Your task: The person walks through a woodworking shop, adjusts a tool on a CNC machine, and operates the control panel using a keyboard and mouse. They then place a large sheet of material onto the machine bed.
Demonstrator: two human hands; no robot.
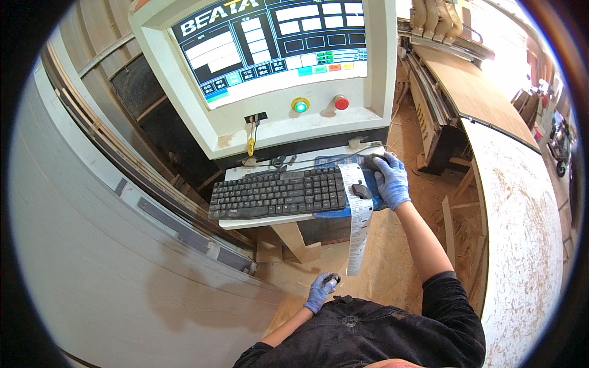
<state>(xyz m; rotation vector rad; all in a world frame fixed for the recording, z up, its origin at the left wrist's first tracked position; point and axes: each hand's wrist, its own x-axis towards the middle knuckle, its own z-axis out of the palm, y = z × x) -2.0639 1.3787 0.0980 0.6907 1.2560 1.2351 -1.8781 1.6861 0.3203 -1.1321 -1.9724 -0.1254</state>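
Sawdust-strewn floor (pixel 392 270) below keyboard shelf (pixel 257 219)

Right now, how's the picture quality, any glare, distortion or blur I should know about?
Head view: strong fisheye bending, so the panel at right curves and dark corners ring the frame; daylight blows out the upper right; the control screen stays readable; right hand on the mouse and left hand look sharp.

**Count at the control station**

One screen (pixel 270 46) with two round buttons below it: one green-lit (pixel 300 105), one red (pixel 342 102). One black keyboard (pixel 277 194). Two mice: one (pixel 374 162) under a hand, one (pixel 361 191) lying on the single paper strip (pixel 358 224). Two gloved hands (pixel 391 181) (pixel 320 292). One yellow tag (pixel 250 146).
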